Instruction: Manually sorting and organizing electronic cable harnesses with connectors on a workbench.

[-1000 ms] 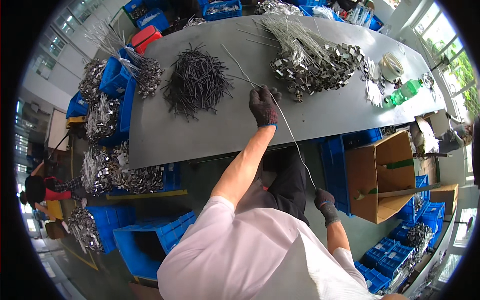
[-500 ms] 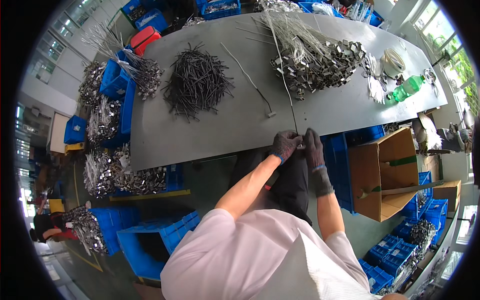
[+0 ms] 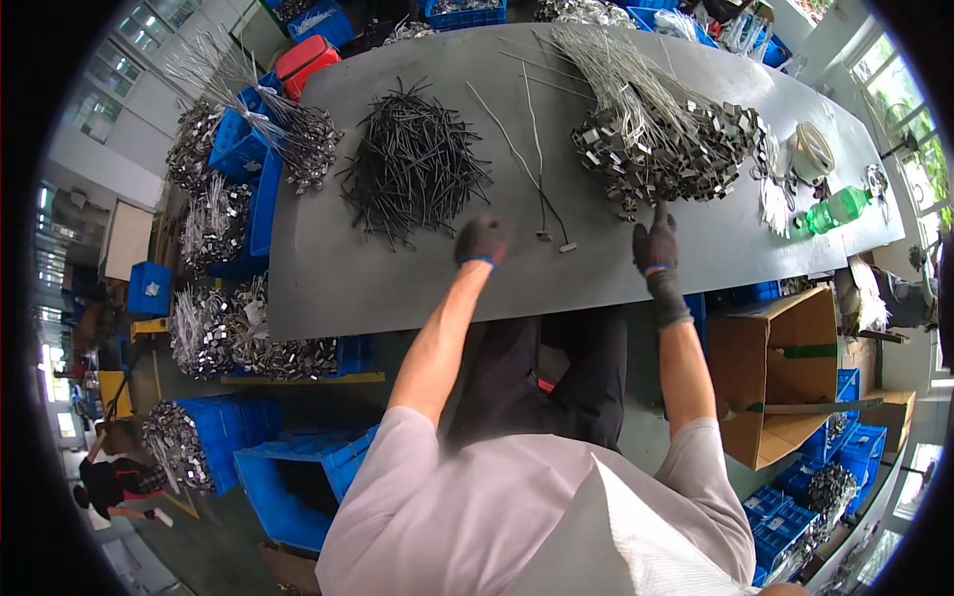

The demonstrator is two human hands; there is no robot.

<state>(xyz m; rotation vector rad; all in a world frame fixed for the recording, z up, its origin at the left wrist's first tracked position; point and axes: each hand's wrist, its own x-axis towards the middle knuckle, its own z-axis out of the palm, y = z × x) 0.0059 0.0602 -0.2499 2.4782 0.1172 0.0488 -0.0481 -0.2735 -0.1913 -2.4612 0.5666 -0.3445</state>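
My left hand (image 3: 482,242), in a dark glove, hovers by the near right edge of a pile of short black tubes (image 3: 412,164); its fingers are blurred. Also gloved, my right hand (image 3: 657,241) reaches its fingertips to the near edge of a bundle of thin wires with metal end pieces (image 3: 676,159). Its thumb and index finger are apart, and nothing shows in its grasp. Between the hands, two wires (image 3: 537,149) lie crossed on the grey table (image 3: 397,293). Each has a black sleeve and a small metal piece at its near end.
A green bottle (image 3: 838,210) and a roll of white tape (image 3: 811,153) are on the table's right. A cardboard box (image 3: 765,377) stands below that side. Blue crates (image 3: 298,487) of metal-ended wires line the left, near a red container (image 3: 307,66). Another person (image 3: 114,482) is far left.
My hands have parted from the table's front edge, the left toward the black tubes, the right toward the wire bundle. The wire they held now lies beside the other one.
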